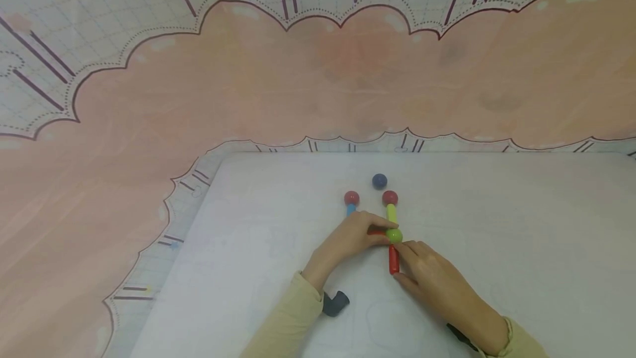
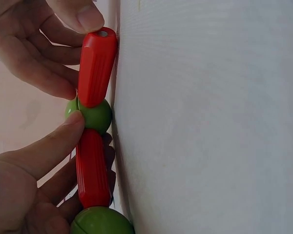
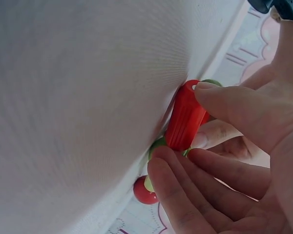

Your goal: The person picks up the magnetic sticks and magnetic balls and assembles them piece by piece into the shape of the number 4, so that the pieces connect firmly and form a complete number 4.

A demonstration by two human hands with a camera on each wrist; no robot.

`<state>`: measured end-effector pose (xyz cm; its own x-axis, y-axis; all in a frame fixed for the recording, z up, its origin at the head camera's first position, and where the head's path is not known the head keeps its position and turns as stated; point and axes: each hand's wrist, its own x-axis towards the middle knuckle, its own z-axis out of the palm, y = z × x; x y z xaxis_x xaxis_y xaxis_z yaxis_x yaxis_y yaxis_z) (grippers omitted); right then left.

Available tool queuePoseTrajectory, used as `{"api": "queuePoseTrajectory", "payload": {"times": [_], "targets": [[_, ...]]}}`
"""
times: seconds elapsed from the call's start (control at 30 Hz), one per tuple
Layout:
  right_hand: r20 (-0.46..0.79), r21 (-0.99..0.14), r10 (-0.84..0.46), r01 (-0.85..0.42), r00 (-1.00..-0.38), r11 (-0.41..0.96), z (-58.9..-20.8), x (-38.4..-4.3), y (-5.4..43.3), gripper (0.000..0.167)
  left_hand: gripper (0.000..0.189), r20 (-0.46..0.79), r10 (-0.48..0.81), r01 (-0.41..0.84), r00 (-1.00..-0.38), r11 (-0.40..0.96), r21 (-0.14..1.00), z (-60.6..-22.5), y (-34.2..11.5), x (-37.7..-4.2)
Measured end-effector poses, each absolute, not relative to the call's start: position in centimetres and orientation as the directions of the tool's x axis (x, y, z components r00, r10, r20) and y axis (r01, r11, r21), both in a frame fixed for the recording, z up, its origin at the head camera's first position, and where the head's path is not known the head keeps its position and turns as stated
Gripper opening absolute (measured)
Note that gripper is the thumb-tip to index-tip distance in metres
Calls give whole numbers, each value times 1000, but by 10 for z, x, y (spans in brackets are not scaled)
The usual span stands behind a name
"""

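Observation:
A green ball (image 1: pixel 394 236) joins several rods on the white table. My left hand (image 1: pixel 354 233) pinches this ball between thumb and fingers. Below it, a red rod (image 1: pixel 394 259) points toward me; my right hand (image 1: pixel 432 269) holds it, thumb at its free end and fingertips near the ball. Another red rod (image 2: pixel 93 168) runs from that ball to a second green ball (image 2: pixel 102 222), which my left hand hides in the head view. A yellow-green rod (image 1: pixel 391 213) leads away to a red ball (image 1: pixel 390 198).
Left of it, a second red ball (image 1: pixel 351 198) tops a blue rod (image 1: pixel 351 209), partly covered by my left hand. A dark blue ball (image 1: pixel 380 181) lies apart, farther back. The white table (image 1: pixel 268 203) ends at a patterned cloth (image 1: pixel 298 87) behind and to the left.

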<state>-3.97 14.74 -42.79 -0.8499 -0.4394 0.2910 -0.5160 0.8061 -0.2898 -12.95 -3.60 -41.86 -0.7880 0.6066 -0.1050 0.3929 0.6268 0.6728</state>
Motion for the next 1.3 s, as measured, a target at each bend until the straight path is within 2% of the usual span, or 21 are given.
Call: {"api": "queuePoseTrajectory", "payload": {"times": [0.7, 0.9, 1.13, 1.3], "targets": [[279, -281, -470, -540, -837, 793, -425, -43, 151, 55, 32, -98, 604, 388, -791, 619, 682, -419, -37, -129], [300, -257, -480, -555, -824, 791, -420, -48, 156, 49, 32, -106, 596, 372, -796, 620, 690, -419, -37, -129], [265, -271, -451, -515, -852, 813, -412, -57, 162, 50, 32, -101, 597, 381, -796, 624, 683, -421, -37, -129], [302, -264, -448, -525, -842, 809, -410, -63, 165, 50, 32, -100, 596, 381, -797, 624, 683, -421, -37, -128]]}}
